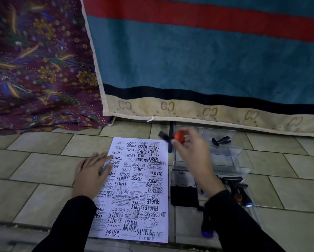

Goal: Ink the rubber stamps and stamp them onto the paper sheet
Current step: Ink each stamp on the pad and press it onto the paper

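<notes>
"Stamp [178, 136]: where do we have it?"

"In our right hand [190, 150], held above the floor [34, 166]. It is just past the top right corner of the paper [139, 188] and in front of the clear box [230, 160]. Our fingers pinch its red knob. The black base points left and is blurred."

"And our left hand [93, 172]?"

"It lies flat on the paper's left edge, fingers straight and slightly spread, pressing the sheet to the tiles. The sheet is crowded with black prints: SAMPLE, AIR MAIL, FAX OUT, FRAGILE."

"Where do we see the ink pad [184, 196]?"

"It is open, just right of the paper, with its lid lying beyond it, partly under our right forearm. More stamps [237, 188] lie to its right, and one black stamp [222, 140] sits in the box. We cannot tell whether the held stamp's face is inked."
</notes>
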Tool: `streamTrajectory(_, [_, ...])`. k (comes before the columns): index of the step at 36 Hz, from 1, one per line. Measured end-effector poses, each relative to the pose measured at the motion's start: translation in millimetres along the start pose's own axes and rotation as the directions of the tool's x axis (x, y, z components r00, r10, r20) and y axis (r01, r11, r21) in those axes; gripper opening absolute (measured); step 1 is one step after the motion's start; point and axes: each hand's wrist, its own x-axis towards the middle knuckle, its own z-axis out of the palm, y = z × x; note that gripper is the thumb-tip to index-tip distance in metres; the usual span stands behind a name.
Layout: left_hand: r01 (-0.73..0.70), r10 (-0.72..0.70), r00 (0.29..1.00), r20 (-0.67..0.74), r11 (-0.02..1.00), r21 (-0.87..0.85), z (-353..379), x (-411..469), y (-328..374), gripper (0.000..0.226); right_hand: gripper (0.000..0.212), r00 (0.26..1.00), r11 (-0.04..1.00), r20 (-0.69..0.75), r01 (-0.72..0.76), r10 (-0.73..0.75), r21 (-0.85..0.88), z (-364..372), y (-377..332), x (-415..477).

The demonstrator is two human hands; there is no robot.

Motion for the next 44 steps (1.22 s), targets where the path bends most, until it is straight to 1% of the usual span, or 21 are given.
streamTrajectory(1, [0.002, -0.002, 1.000, 0.002, 1.000, 0.002, 0, 0, 0, 0.051, 0.038, 1.000, 1.000, -0.030, 0.010, -0.009, 0.024, -13, -1, -1])
streamTrajectory(2, [0.003, -0.003, 1.000, 0.002, 1.000, 0.004, 0, 0, 0, 0.051, 0.039, 0.999, 1.000, -0.042, 0.018, -0.017, 0.013, -25, -1, -3])
streamTrajectory(4, [0.006, -0.006, 1.000, 0.006, 1.000, 0.004, 0, 0, 1, 0.052, 0.036, 0.999, 0.999, -0.034, 0.021, -0.022, -0.034, -47, 3, -11])
streamTrajectory(7, [0.001, -0.001, 1.000, 0.011, 1.000, 0.010, -2, -1, 2, 0.053, 0.032, 1.000, 0.998, 0.000, -0.023, 0.023, -0.056, -74, 14, -28])
streamTrajectory(12, [-0.001, 0.001, 1.000, 0.015, 1.000, 0.015, -1, -1, 1, 0.055, 0.036, 1.000, 0.961, 0.008, -0.026, 0.029, -0.274, -103, 37, -58])
streamTrajectory(17, [-0.012, 0.012, 1.000, 0.000, 1.000, 0.019, -1, 0, 2, 0.057, 0.044, 0.997, 0.926, 0.071, 0.025, 0.002, -0.377, -115, 63, -86])
streamTrajectory(20, [-0.006, 0.006, 1.000, -0.003, 1.000, 0.014, -1, 0, 3, 0.056, 0.050, 0.998, 0.922, 0.054, 0.004, 0.018, -0.387, -119, 79, -100])
streamTrajectory(23, [-0.001, 0.001, 1.000, -0.001, 1.000, 0.014, -2, 0, 4, 0.055, 0.060, 0.999, 0.939, 0.047, 0.007, 0.010, -0.345, -120, 89, -111])
streamTrajectory(24, [-0.001, 0.001, 1.000, 0.001, 1.000, 0.017, -2, 0, 4, 0.055, 0.059, 0.999, 0.945, 0.052, 0.013, 0.004, -0.327, -120, 91, -114])
streamTrajectory(27, [-0.004, 0.004, 1.000, 0.005, 1.000, 0.019, -3, 0, 4, 0.055, 0.045, 0.997, 0.954, 0.074, 0.041, -0.019, -0.299, -120, 94, -118])
streamTrajectory(33, [-0.002, 0.002, 1.000, 0.001, 1.000, 0.020, -3, -1, 4, 0.055, 0.035, 0.977, 0.919, 0.209, 0.122, -0.045, -0.375, -123, 88, -121])
streamTrajectory(36, [-0.002, 0.002, 1.000, -0.007, 1.000, 0.014, -2, -1, 4, 0.054, 0.025, 0.973, 0.907, 0.225, 0.145, -0.057, -0.396, -120, 86, -122])
streamTrajectory(40, [-0.001, 0.001, 1.000, -0.003, 1.000, 0.017, -2, -1, 3, 0.054, 0.030, 0.967, 0.896, 0.252, 0.143, -0.037, -0.420, -118, 87, -120])
streamTrajectory(44, [-0.001, 0.001, 1.000, -0.003, 1.000, 0.018, -2, -1, 4, 0.054, 0.023, 0.967, 0.899, 0.255, 0.119, -0.009, -0.421, -121, 83, -117])
